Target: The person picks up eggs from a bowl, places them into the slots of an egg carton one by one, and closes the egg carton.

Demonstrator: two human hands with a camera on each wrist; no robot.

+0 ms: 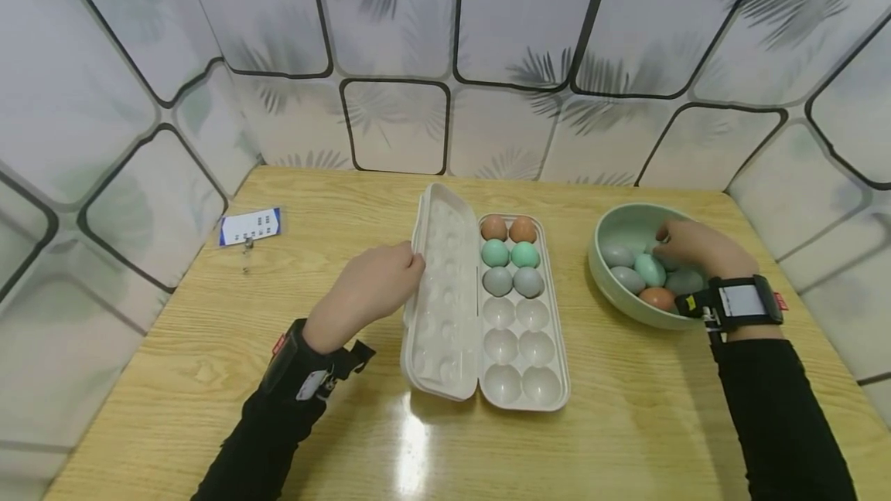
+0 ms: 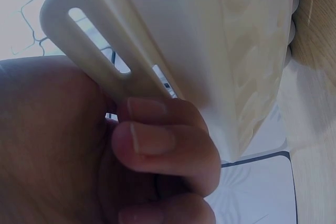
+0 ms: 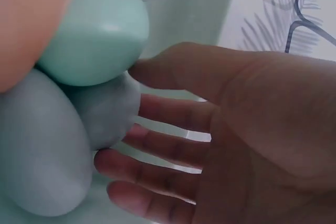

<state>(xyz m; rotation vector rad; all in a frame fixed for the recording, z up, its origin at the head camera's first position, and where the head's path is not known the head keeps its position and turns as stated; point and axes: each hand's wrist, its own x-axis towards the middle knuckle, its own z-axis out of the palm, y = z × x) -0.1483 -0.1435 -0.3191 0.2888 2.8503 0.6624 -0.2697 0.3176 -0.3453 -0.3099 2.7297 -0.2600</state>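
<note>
Our left hand (image 1: 366, 290) pinches the lid (image 1: 445, 292); eggs (image 1: 650, 270) crowd our half-open right hand (image 1: 708, 247), whose hold we can't make out

Pale leaf-printed walls (image 1: 515, 126), perhaps fabric, stand behind a glossy wood-grain table (image 1: 619, 408).

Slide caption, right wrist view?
Right hand with thumb and fingers around a gray egg beside a green egg in the bowl.
</note>
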